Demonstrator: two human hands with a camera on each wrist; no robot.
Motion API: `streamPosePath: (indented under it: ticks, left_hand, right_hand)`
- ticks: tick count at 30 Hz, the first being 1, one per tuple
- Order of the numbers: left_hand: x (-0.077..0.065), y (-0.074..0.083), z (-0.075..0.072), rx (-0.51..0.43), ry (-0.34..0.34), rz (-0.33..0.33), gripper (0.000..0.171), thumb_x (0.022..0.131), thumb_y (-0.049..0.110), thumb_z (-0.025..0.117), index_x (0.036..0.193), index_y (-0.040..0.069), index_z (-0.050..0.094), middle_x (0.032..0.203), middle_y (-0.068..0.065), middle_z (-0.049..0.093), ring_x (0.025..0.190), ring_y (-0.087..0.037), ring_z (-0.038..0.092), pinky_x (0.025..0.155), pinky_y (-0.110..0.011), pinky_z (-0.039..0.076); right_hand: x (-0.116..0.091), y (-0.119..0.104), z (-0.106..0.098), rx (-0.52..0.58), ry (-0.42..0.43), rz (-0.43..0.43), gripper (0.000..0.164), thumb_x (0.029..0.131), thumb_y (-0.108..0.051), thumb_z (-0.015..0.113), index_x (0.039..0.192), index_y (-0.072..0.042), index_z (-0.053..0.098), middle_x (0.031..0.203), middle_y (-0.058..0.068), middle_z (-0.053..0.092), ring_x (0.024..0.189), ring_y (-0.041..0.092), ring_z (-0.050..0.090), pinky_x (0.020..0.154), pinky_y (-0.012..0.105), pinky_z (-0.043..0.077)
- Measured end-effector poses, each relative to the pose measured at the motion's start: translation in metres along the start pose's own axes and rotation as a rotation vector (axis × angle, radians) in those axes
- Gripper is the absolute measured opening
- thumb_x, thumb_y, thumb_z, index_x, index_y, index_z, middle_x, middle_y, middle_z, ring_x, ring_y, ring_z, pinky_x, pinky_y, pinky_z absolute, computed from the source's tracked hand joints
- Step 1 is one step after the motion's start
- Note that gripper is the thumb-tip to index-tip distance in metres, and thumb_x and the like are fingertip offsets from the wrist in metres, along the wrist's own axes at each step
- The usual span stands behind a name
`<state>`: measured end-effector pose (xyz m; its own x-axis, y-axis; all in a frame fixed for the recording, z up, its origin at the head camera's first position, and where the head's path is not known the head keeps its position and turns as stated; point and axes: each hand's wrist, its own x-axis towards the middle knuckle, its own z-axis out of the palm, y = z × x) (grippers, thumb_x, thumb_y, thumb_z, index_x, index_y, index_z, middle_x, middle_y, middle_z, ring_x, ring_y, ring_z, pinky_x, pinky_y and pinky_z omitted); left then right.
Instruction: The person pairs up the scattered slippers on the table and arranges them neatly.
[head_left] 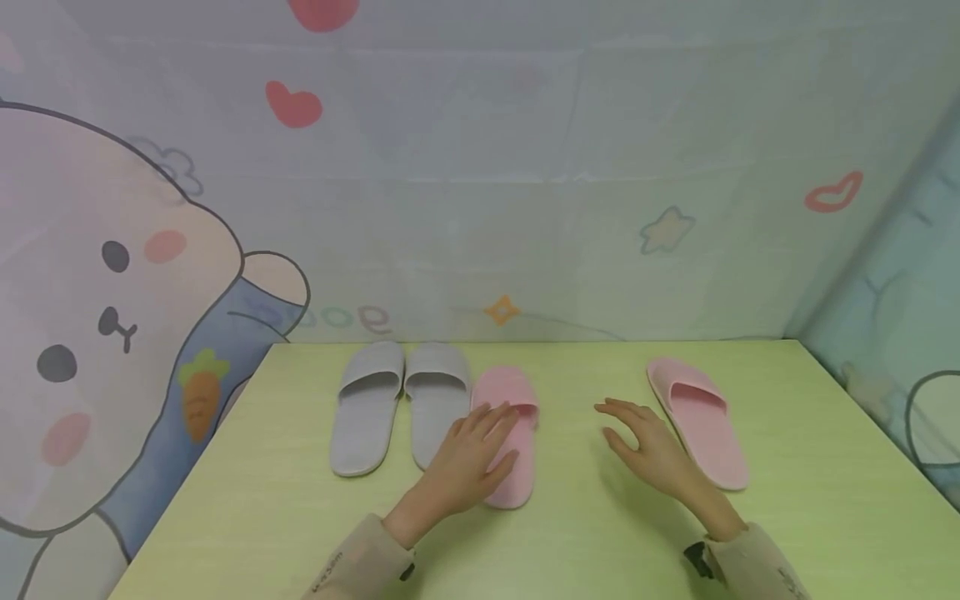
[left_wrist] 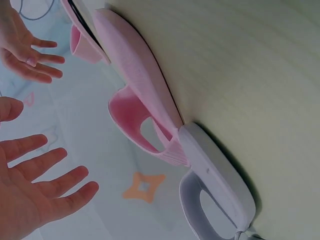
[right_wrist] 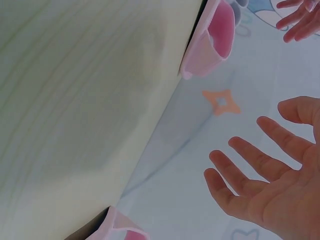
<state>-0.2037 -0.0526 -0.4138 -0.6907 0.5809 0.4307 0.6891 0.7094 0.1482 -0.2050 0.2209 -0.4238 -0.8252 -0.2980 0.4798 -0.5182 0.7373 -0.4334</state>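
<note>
My left hand, fingers spread and holding nothing, hovers over a pink slipper and hides part of its sole. In the left wrist view a gap shows between that hand and the slipper. Another pink slipper lies farther right, toe pointing away and angled left. Just left of it, my right hand is raised above the table with relaxed fingers and an empty palm. Two grey slippers, one outermost left and one beside it, lie side by side against the left pink one.
The slippers rest on a pale yellow-green table. Behind its far edge hangs a printed cloth backdrop with hearts, stars and a cartoon animal at left. Another cloth borders the right side.
</note>
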Motion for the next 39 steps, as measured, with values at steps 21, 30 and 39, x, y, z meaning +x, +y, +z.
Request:
streamPosePath:
  ticks: [21,30,39]
  left_hand:
    - [0.006,0.003,0.016,0.062,-0.052,0.096,0.051,0.089,0.030,0.048,0.133,0.006,0.039,0.136,-0.018,0.039,0.124,-0.041,0.037,0.094,-0.054,0.038]
    - [0.011,0.003,0.018,0.061,-0.076,0.073,0.051,0.090,0.031,0.047,0.134,0.006,0.038,0.137,-0.017,0.039,0.124,-0.042,0.037,0.098,-0.051,0.035]
    - [0.015,-0.002,0.025,0.059,-0.121,0.036,0.053,0.091,0.033,0.044,0.137,0.009,0.033,0.141,-0.015,0.035,0.127,-0.041,0.034,0.097,-0.052,0.035]
  right_hand:
    - [-0.006,0.020,-0.010,-0.027,0.007,0.022,0.032,0.084,-0.008,0.057,0.115,-0.002,0.056,0.119,0.025,0.054,0.110,0.042,0.048,0.089,0.057,0.037]
    - [-0.010,0.026,-0.013,-0.066,0.020,0.037,0.033,0.083,-0.007,0.058,0.115,-0.001,0.056,0.119,0.027,0.053,0.107,0.044,0.049,0.088,0.056,0.037]
    - [-0.011,0.034,-0.017,-0.122,0.052,0.024,0.035,0.081,-0.006,0.060,0.115,0.001,0.055,0.116,0.026,0.055,0.101,0.043,0.052,0.083,0.054,0.042]
